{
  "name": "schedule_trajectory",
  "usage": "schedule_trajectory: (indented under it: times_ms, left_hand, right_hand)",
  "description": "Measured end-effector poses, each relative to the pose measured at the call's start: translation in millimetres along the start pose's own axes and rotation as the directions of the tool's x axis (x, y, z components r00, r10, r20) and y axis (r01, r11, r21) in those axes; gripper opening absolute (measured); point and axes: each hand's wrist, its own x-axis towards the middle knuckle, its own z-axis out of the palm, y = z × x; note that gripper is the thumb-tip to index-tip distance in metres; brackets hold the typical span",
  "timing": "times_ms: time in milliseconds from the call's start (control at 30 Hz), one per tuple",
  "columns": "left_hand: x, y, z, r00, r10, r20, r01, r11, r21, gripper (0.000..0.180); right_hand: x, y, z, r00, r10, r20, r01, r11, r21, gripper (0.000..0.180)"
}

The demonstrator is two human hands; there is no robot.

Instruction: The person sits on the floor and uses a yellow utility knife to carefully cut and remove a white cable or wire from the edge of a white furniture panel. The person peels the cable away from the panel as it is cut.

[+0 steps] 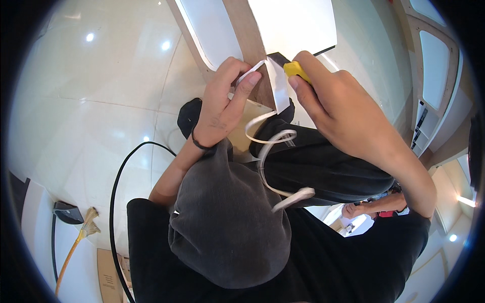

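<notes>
My right hand [348, 111] grips a yellow utility knife [297, 71]. Its dark blade lies against the corner of a board with a brown wood-look edge [246, 28] and a white face [295, 25]. Between the thumb and fingers of my left hand [222, 98] is a thin white strip [251, 71], pinched at the same corner. A wider white flap [278, 88] hangs from there, just beside the blade. Below it a long pale curl of trim strip [261, 169] loops down over my dark trousers [323, 166]. Whether these white pieces are all joined cannot be seen.
A black cable [112, 212] curves over the tiled floor [106, 76] at left. A broom [88, 224], a dustpan [68, 213] and cardboard boxes [107, 272] are at lower left. Another person's hand [352, 209] shows at lower right. White-panelled furniture [438, 70] stands at right.
</notes>
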Motion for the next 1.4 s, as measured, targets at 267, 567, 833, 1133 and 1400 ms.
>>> schedule_trajectory:
  times_ms: [267,567,833,1133,1400]
  left_hand:
    - [-1.7,12.5,-6.3,0.986,-0.159,0.048,0.166,0.934,-0.316,0.02]
    - [1.5,32.4,-11.0,0.981,-0.182,0.068,0.188,0.976,-0.109,0.027]
    - [-4.9,58.7,-15.4,0.781,-0.61,0.133,0.624,0.766,-0.155,0.061]
    - [-5.0,53.9,-17.4,0.761,-0.568,0.314,0.639,0.569,-0.518,0.037]
    - [-7.8,41.2,-21.6,0.824,-0.412,0.388,0.552,0.433,-0.713,0.029]
  right_hand:
    - [-0.2,-5.4,5.6,1.0,-0.017,-0.003,0.017,0.997,-0.074,0.015]
    - [0.3,-11.1,-4.8,0.999,-0.014,0.042,0.02,0.991,-0.134,0.016]
    - [-0.6,-12.0,-6.4,0.999,-0.002,0.054,0.007,0.994,-0.108,0.016]
    - [1.4,-7.5,-8.5,0.998,-0.01,0.067,0.015,0.997,-0.078,0.014]
    - [4.8,-3.7,-14.0,0.991,0.041,0.126,-0.036,0.998,-0.041,0.015]
